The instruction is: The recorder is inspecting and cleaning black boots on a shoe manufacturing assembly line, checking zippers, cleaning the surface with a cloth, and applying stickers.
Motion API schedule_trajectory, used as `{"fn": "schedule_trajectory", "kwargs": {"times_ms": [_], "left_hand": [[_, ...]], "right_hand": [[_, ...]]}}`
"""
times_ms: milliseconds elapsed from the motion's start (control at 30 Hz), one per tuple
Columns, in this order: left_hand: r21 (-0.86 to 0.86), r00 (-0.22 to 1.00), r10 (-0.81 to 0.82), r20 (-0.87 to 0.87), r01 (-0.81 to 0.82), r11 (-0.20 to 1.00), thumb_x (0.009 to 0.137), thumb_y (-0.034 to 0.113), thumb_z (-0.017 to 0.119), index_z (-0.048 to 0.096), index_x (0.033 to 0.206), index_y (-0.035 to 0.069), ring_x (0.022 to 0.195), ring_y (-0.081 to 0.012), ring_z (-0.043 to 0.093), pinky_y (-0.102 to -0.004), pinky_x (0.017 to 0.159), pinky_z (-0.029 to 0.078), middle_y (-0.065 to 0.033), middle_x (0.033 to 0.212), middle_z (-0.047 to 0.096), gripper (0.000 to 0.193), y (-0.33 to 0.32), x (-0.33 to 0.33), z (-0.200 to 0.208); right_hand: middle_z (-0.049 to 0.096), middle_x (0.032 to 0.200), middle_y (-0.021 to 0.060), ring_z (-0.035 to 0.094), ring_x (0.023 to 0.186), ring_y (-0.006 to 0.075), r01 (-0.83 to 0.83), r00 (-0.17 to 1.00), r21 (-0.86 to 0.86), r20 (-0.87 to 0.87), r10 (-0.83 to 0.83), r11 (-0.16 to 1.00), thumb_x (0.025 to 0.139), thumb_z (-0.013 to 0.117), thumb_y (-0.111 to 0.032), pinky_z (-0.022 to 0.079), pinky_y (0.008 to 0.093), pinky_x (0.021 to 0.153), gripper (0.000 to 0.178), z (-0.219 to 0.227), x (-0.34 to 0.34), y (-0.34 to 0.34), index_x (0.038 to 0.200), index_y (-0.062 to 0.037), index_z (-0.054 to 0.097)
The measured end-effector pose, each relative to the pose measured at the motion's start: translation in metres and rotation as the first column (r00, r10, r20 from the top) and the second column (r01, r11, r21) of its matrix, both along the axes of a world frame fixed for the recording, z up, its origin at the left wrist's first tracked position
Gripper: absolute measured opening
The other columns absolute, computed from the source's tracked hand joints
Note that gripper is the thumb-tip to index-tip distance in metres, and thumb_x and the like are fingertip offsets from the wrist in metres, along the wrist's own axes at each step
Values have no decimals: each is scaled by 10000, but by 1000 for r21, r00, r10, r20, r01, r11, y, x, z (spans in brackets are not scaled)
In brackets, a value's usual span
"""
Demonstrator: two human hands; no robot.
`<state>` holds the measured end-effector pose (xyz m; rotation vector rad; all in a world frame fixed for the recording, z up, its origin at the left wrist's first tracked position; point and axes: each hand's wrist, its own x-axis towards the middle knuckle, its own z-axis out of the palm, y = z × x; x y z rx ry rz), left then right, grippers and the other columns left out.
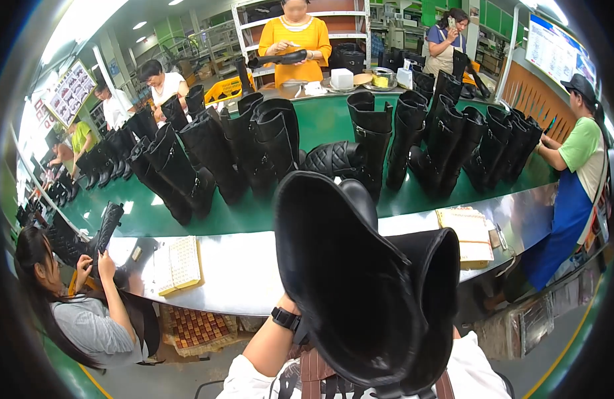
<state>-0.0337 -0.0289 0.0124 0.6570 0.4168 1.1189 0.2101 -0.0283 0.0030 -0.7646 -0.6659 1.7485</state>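
Observation:
Close in front of me a pair of tall black boots is raised, open tops toward me. The left boot (347,279) shows its dark wide shaft opening; the right boot (440,299) overlaps it and leans to the right. My left hand (290,304), with a black watch at its wrist, goes behind the left boot and supports it; its fingers are hidden. A sliver of my right arm (456,334) shows beside the right boot, which covers the hand. Beyond them a quilted black boot (335,159) lies among upright boots on the bench.
Rows of black boots (247,146) stand along the green benchtop (320,130). Stacks of yellow-edged sheets lie at left (179,266) and right (464,236) on the shiny metal edge (244,266). People work at the near left, at the right and across the bench.

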Motion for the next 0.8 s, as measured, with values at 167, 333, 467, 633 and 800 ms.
{"fn": "schedule_trajectory", "kwargs": {"times_ms": [167,333,467,633,800], "left_hand": [[-59,998,-61,-28,60,996,1006,359,485,427,1402,-17,1274,-243,488,-402,1093,391,-123,1368,526,548,-17,-12,-18],[-103,998,-37,-55,31,994,1009,368,473,425,1403,-15,1269,-245,493,-401,1091,394,-124,1367,528,551,-37,-19,-18],[-133,997,-4,-74,-6,991,1011,375,463,423,1405,-13,1265,-247,498,-401,1090,396,-125,1366,530,554,-51,-24,-23],[-164,996,23,-81,-36,986,1013,384,451,422,1406,-11,1260,-250,503,-401,1088,398,-127,1364,531,558,-62,-30,-31],[-179,997,30,-78,-43,983,1016,393,439,420,1408,-9,1254,-253,509,-401,1086,401,-128,1363,533,562,-70,-29,-33]], "right_hand": [[616,1256,101,579,1152,190,8,982,-36,-187,-15,999,1036,403,-343,447,342,1006,407,-34,-28,-7,1264,-49,568],[474,1398,121,488,1251,205,-20,984,136,-172,44,990,998,480,-199,385,342,1064,430,-39,-21,-17,1397,-61,399],[345,1481,118,374,1346,241,-168,986,288,54,159,943,921,592,-94,308,373,1122,740,-11,-2,-15,1531,-132,175],[157,1583,113,193,1449,316,-129,980,404,191,55,905,669,820,-262,212,537,1140,1169,67,25,21,1563,-243,67],[135,1576,204,134,1465,392,-598,462,580,814,-353,554,580,898,-467,228,455,1159,1223,122,-1,53,1540,-194,191]]}}
